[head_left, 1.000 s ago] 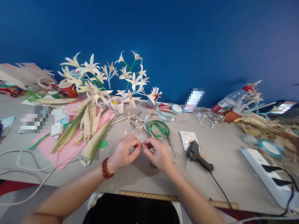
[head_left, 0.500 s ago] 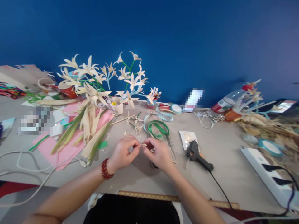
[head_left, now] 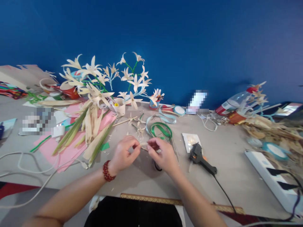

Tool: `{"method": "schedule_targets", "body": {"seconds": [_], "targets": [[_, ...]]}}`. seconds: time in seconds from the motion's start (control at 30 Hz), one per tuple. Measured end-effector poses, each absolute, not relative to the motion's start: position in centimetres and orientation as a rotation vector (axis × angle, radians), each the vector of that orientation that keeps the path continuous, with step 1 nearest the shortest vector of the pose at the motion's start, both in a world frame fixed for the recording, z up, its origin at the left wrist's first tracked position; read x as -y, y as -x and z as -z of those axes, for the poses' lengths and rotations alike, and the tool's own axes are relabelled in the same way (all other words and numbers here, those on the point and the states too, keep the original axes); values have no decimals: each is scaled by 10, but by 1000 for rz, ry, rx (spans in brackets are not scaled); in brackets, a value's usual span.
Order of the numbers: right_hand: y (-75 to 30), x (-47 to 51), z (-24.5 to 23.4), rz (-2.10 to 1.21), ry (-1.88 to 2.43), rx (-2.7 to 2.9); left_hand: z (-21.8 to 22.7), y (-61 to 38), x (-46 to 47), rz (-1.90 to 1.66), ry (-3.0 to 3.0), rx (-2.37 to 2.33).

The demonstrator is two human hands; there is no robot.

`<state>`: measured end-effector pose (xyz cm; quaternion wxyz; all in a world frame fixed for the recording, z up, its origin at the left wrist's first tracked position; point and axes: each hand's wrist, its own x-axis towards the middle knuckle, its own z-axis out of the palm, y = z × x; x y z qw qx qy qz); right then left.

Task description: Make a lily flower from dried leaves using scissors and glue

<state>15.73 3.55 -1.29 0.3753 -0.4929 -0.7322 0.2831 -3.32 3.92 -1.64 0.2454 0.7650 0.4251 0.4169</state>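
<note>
Over the middle of the table, my left hand (head_left: 126,153) pinches one end of a small pale petal-like strip (head_left: 143,144). My right hand (head_left: 163,154) has its thumb and forefinger closed at the strip's other end. Under the right palm, a dark ring-shaped thing (head_left: 157,167) is mostly hidden. Small star-shaped husk flowers (head_left: 140,130) lie just beyond the hands. Beside them sits a coil of green ribbon (head_left: 163,130) with thin wires (head_left: 174,146) trailing toward me.
Pale husk flowers (head_left: 136,82) on green stems stand at the back left. Dried husks (head_left: 91,129) lie on pink paper (head_left: 48,156). To the right are a black glue gun (head_left: 201,160) with its cord, a white power strip (head_left: 262,173), and a plastic bottle (head_left: 228,105).
My hands have drawn slightly apart, so more of the pale strip shows between them. More of the dark ring under my right hand is visible.
</note>
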Motion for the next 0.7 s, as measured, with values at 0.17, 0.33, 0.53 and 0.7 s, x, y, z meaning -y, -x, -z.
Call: {"method": "schedule_targets", "body": {"seconds": [0.17, 0.33, 0.53, 0.7], "targets": [[-148, -34, 12, -612, 1291, 1979, 19, 30, -38, -1098, -2145, -1120], [-169, -41, 17, -485, 1392, 1900, 19, 31, -37, -1122, -2118, -1143], [-155, -36, 14, -790, 1255, 1883, 20, 30, -38, -1105, -2114, -1122], [-143, -33, 17, -837, 1255, 1875, 22, 29, -37, -1105, -2127, -1096]]}}
